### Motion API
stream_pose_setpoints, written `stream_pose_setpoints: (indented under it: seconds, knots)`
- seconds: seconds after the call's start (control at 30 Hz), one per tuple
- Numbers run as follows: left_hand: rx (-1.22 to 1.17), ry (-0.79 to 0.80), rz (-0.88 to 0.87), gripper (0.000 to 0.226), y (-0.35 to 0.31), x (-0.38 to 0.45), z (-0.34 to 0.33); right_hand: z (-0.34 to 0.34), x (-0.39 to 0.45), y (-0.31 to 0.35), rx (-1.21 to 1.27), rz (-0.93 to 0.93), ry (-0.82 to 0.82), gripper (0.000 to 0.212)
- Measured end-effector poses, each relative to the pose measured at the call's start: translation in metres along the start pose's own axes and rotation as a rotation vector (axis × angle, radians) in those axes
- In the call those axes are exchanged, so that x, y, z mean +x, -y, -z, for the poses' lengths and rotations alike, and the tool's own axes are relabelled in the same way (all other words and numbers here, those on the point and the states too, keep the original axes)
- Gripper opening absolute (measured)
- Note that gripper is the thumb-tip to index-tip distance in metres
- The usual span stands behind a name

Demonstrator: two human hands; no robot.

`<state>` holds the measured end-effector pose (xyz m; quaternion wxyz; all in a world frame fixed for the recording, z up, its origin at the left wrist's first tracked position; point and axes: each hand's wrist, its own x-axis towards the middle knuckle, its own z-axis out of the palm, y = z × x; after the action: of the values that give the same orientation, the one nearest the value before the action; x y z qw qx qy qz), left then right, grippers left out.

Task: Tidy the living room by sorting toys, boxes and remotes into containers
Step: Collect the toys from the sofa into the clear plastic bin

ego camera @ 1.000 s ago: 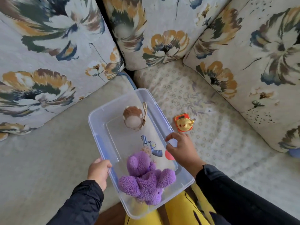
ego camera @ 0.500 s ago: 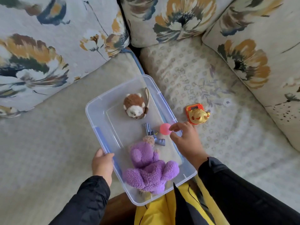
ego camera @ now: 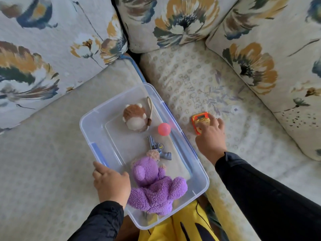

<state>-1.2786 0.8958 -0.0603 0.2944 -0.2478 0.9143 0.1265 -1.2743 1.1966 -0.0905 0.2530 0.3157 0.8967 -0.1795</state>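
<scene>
Grabbing last loose toy: right hand point(ego camera: 211, 136) fingers closing on orange toy point(ego camera: 199, 120) on sofa; left hand point(ego camera: 111, 183) grips clear bin point(ego camera: 199, 178) rim. Next: lift it left into bin.

You are looking at a bin point(ego camera: 199, 174) open from above, with bare floor lying free at its far left part. The brown plush point(ego camera: 134, 118), pink ball point(ego camera: 164, 129), toy gun point(ego camera: 157, 147) and purple bear point(ego camera: 154, 186) are taking up the rest. Your left hand point(ego camera: 111, 182) is blocking the near left rim. The seat point(ego camera: 199, 80) beyond your right hand point(ego camera: 211, 139) is lying clear up to the cushions point(ego camera: 260, 49), which are walling in the back and right.
</scene>
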Motion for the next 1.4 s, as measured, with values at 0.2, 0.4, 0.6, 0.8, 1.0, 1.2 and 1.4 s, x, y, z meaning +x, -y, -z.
stream_pose_setpoints:
  seconds: [0.2, 0.4, 0.6, 0.8, 1.0, 1.2, 1.4]
  knots:
    - [-0.049, -0.025, -0.019, 0.080, 0.012, 0.005, -0.001, 0.002, 0.006, -0.014, -0.217, 0.025, 0.158, 0.056]
    - [-0.049, 0.118, 0.086, 0.026, 0.025, 0.012, 0.002, 0.007, 0.002, -0.030, -0.262, 0.108, 0.125, 0.060]
    - [-0.108, 0.103, 0.108, 0.036, 0.028, 0.007, 0.001, 0.012, -0.027, -0.035, -0.077, 0.054, -0.093, 0.057]
    - [-0.226, 0.130, 0.062, 0.015, 0.015, -0.006, 0.008, 0.039, -0.091, -0.007, -0.028, 0.327, -0.414, 0.047]
    - [-0.149, 0.191, -0.015, 0.020, 0.000, -0.018, 0.019, 0.017, -0.145, 0.007, -0.128, 0.530, -0.054, 0.053]
    - [-0.083, 0.245, -0.183, 0.012, -0.026, -0.033, 0.030, 0.009, -0.164, -0.020, -0.010, 0.317, 0.043, 0.061]
    - [-0.032, 0.342, -0.342, 0.016, -0.068, -0.045, 0.025, 0.017, -0.191, -0.067, 0.091, 0.084, -0.110, 0.056]
